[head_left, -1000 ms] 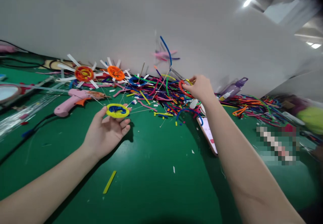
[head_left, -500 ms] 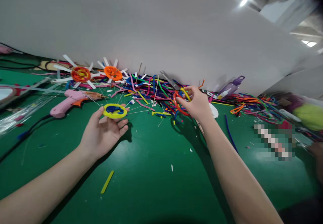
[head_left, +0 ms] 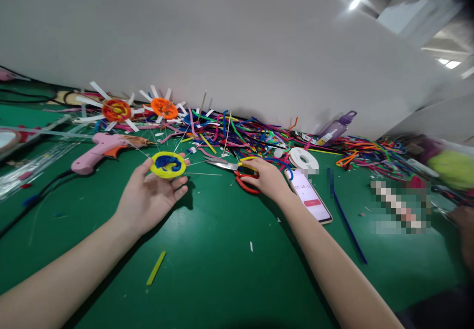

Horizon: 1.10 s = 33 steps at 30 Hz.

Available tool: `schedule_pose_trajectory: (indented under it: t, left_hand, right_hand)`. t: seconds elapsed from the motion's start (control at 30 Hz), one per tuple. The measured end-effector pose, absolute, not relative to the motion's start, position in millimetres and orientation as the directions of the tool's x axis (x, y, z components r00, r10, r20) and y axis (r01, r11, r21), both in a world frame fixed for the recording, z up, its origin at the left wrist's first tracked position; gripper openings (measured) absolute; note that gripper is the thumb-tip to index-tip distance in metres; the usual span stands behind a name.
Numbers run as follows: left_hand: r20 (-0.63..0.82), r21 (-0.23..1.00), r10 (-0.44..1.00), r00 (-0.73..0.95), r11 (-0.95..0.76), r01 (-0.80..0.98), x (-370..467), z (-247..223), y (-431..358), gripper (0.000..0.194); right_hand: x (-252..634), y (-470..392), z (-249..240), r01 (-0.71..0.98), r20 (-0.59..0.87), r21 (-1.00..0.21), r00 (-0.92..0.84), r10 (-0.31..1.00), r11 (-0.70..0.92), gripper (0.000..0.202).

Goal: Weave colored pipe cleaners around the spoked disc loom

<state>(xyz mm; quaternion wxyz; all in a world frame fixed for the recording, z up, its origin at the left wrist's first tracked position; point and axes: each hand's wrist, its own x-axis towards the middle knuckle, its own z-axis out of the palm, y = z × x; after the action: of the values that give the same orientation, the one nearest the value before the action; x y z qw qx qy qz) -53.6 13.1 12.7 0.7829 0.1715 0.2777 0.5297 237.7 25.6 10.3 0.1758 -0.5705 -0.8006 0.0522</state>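
My left hand [head_left: 148,193] is closed at its fingertips on a round disc [head_left: 168,165] with a fuzzy yellow rim and a blue and yellow middle. Thin pale sticks fan out from the disc. To its right, my right hand [head_left: 268,178] grips red-handled scissors [head_left: 224,164], whose blades point left towards the sticks, apart from the rim. A yellow strip [head_left: 249,161] shows at the right fingers; I cannot tell if it belongs to the handles. A blue pipe cleaner [head_left: 287,165] curves behind this hand.
A pink glue gun [head_left: 94,153] lies at the left. Behind are two orange discs [head_left: 116,110] with white strips, and piled pipe cleaners [head_left: 255,136]. A white spool [head_left: 296,158], a phone [head_left: 314,200] and a purple bottle [head_left: 336,126] are at the right. Another person's hand [head_left: 462,225] shows far right.
My right hand has come down and left with the scissors, bringing the blades from the pile towards the disc. The phone and spool are now uncovered. The disc has tilted slightly towards me.
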Motion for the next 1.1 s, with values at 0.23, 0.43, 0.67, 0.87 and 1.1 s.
schedule_pose_trajectory:
  t: [0.23, 0.43, 0.67, 0.87, 1.1]
  left_hand:
    - [-0.244, 0.597, 0.921, 0.305, 0.39, -0.701, -53, 13, 11, 0.041]
    - [-0.179, 0.682, 0.927, 0.33, 0.359, -0.637, -49, 8, 9, 0.027]
    - [-0.16, 0.659, 0.859, 0.487, 0.46, -0.595, -48, 6, 0, 0.035]
    - [-0.245, 0.682, 0.866, 0.435, 0.473, -0.558, -44, 7, 2, 0.028]
    - [-0.243, 0.797, 0.822, 0.515, 0.472, -0.377, -40, 2, -2, 0.027]
  right_hand:
    - [240, 37, -4, 0.96, 0.376, -0.217, -0.086, 0.923, 0.178, 0.041]
    - [218, 23, 14, 0.733, 0.585, -0.574, 0.056, 0.809, 0.364, 0.024]
    - [188, 4, 10, -0.189, 0.191, -0.958, 0.145, 0.971, 0.217, 0.026]
    - [200, 9, -2, -0.404, 0.099, -0.899, 0.188, 0.977, 0.168, 0.023]
    - [192, 6, -9, -0.323, -0.047, -0.937, -0.254, 0.966, -0.13, 0.032]
